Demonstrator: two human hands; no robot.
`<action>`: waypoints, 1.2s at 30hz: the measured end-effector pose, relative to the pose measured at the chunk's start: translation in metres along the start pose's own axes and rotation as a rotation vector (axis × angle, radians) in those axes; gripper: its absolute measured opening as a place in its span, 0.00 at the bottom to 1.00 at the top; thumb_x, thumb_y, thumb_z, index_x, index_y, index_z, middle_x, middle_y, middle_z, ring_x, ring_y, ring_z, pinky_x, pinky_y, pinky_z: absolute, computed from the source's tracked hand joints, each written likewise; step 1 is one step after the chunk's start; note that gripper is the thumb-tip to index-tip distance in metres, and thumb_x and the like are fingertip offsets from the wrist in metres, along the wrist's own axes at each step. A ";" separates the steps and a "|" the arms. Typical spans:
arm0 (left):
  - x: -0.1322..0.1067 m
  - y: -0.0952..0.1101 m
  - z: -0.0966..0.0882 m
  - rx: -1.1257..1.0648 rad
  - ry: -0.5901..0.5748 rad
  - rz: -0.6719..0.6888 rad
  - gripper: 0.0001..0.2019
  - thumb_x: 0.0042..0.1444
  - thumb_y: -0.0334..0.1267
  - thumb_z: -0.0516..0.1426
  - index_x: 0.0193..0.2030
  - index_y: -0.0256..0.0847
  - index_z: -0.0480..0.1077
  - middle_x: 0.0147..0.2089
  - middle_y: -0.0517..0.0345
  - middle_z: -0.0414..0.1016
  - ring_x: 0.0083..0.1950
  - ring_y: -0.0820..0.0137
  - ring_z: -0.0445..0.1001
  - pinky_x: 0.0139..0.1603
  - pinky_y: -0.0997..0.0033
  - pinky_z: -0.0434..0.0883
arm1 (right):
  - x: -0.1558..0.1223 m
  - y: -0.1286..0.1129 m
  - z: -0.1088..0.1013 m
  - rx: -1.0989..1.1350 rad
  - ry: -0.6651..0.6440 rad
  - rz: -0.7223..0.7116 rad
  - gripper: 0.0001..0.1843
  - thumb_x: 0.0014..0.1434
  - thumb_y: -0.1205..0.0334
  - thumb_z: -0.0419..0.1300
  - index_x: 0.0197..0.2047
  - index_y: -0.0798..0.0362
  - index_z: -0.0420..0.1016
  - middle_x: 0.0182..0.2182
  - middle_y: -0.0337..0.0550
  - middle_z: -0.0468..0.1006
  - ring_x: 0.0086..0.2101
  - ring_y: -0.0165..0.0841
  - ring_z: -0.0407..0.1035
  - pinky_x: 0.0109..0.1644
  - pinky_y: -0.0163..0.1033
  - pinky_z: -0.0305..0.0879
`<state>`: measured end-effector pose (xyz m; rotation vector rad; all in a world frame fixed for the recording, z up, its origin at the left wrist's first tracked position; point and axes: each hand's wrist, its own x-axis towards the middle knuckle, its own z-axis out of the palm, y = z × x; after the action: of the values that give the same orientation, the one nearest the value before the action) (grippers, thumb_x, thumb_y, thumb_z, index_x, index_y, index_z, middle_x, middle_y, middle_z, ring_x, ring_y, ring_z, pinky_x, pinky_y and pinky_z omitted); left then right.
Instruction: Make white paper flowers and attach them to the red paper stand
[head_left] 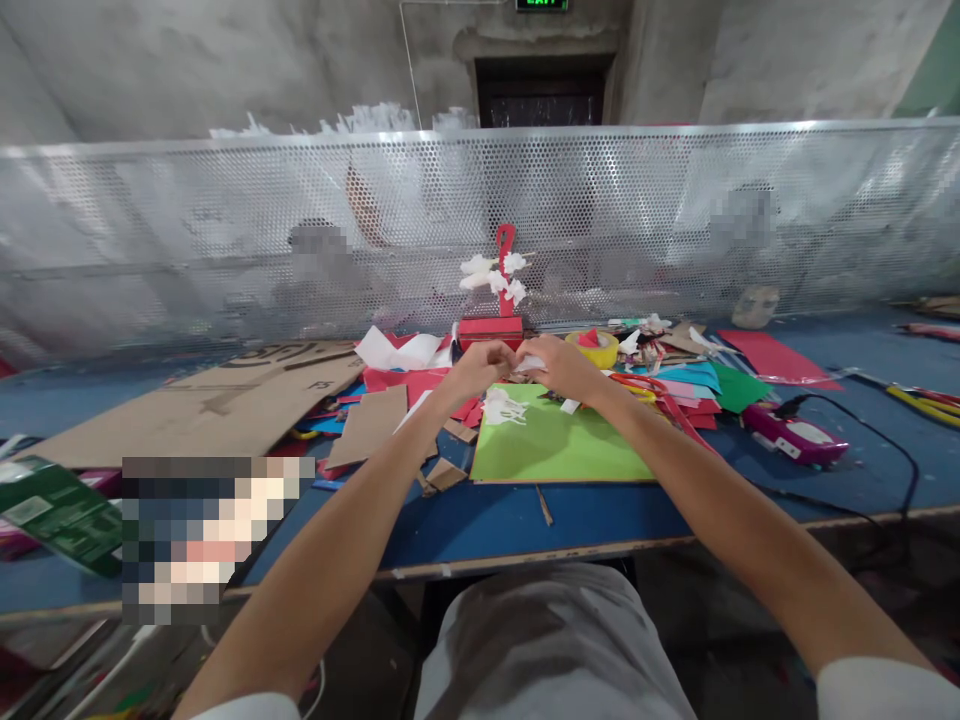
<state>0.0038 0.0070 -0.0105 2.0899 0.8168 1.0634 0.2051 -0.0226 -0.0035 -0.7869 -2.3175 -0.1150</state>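
Note:
My right hand (555, 360) is closed around a small piece of white paper (530, 365), which shows under its fingers. Close beside it, my left hand (481, 366) has its fingers bent together toward the paper; what they pinch is hidden. Both hands are above the far edge of a lime-green sheet (562, 455). A white paper cut-out (504, 407) with ragged strips lies on that sheet. Just beyond my hands stands a red upright piece with a hooked top (505, 240), set on a red box (491, 328), with white paper flowers (495, 280) on it.
Cardboard sheets (202, 400) lie to the left, with a green box (60, 515) nearer. Yellow tape (596, 350), coloured paper and a pink device (796, 436) with a black cable are on the right. A perforated metal screen (420, 220) closes the table's back.

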 end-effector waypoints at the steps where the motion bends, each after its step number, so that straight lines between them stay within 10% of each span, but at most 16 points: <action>1: 0.000 0.002 0.000 -0.010 0.003 -0.018 0.07 0.47 0.37 0.61 0.31 0.35 0.71 0.25 0.60 0.71 0.25 0.76 0.66 0.28 0.76 0.63 | 0.000 0.001 -0.001 0.005 0.007 0.007 0.06 0.61 0.64 0.59 0.42 0.51 0.75 0.39 0.45 0.78 0.42 0.39 0.67 0.47 0.40 0.58; 36: -0.005 0.017 0.005 -0.059 0.022 -0.045 0.12 0.49 0.42 0.63 0.33 0.35 0.71 0.25 0.59 0.71 0.25 0.76 0.67 0.29 0.75 0.64 | 0.002 0.004 -0.001 0.115 0.123 0.244 0.11 0.61 0.56 0.61 0.37 0.53 0.83 0.29 0.42 0.80 0.28 0.31 0.68 0.35 0.36 0.57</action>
<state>0.0096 -0.0080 -0.0018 2.0050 0.8300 1.0757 0.2069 -0.0183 -0.0018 -0.9678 -2.0755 0.0759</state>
